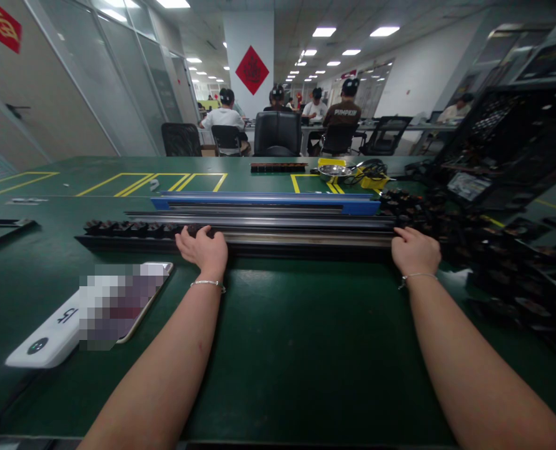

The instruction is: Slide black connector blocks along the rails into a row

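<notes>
A long black metal rail lies crosswise on the green table, with a bare metallic channel along its right part. Small black modules sit in a row in its left part. My left hand is closed at the right end of that row, its fingers curled over a dark module. At the rail's right end is my right hand, closed with thumb and forefinger together by the channel; whatever is between them is hidden. Behind the rail lie another dark metal strip and a blue-edged bar.
Piles of black parts crowd the right side by a dark tilted bin. A white power bank and a phone lie front left. A metal bowl stands farther back. People sit at desks beyond.
</notes>
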### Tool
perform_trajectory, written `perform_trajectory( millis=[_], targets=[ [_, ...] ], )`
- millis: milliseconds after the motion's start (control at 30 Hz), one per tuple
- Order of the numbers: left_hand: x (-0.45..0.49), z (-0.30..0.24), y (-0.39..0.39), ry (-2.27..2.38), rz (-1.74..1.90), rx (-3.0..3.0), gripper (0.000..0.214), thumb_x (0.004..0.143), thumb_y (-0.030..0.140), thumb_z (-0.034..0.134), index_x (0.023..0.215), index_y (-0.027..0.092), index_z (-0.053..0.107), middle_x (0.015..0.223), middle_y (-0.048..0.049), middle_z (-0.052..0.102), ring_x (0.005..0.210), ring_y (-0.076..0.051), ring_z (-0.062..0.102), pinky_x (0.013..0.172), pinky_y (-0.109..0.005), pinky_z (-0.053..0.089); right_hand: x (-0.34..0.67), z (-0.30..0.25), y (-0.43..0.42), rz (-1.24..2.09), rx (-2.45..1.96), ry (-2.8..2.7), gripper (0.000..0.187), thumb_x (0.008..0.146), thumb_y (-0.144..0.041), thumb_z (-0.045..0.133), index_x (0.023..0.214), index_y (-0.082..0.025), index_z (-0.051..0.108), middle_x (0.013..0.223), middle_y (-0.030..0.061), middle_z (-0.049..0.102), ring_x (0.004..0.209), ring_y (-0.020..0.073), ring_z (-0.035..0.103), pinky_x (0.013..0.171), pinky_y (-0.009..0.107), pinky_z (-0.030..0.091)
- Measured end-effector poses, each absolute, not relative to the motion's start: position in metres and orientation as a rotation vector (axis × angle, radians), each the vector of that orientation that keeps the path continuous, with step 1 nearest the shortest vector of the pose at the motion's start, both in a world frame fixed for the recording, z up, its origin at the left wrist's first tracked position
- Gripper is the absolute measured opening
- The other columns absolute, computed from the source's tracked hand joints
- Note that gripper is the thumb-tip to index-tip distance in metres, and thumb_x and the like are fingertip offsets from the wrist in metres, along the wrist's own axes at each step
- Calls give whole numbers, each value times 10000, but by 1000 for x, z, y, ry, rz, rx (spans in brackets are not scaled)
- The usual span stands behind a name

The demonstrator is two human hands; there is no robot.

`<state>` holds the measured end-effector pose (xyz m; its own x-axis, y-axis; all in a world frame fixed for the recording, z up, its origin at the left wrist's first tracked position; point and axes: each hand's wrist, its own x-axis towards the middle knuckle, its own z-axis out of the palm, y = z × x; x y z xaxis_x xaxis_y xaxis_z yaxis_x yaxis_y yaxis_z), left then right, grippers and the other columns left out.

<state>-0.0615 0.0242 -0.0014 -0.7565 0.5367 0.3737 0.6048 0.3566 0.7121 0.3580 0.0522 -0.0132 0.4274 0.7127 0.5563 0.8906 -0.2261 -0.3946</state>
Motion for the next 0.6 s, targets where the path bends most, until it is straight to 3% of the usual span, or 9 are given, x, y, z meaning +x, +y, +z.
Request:
perform_trajectory(
  millis=[333,600],
  targets=[
    [-56,1,21,-2513,-1408,-1106,351,753,292,542,1066,197,671,1439,-147,389,1395,-364,224,1102,-578,220,357,-12,51,-307,-2006,-1318,393,781,-251,440,1041,-232,732,1179,31,656,1090,247,543,977,419,416],
    [-54,-2,21,-2498,-1366,-1122,350,752,296,538,1060,214,682,1412,-114,413,1385,-354,257,1111,-544,238,356,-12,50,-307,-1998,-1302,397,774,-258,442,1043,-241,733,1183,17,657,1101,247,541,983,418,410]
  ],
)
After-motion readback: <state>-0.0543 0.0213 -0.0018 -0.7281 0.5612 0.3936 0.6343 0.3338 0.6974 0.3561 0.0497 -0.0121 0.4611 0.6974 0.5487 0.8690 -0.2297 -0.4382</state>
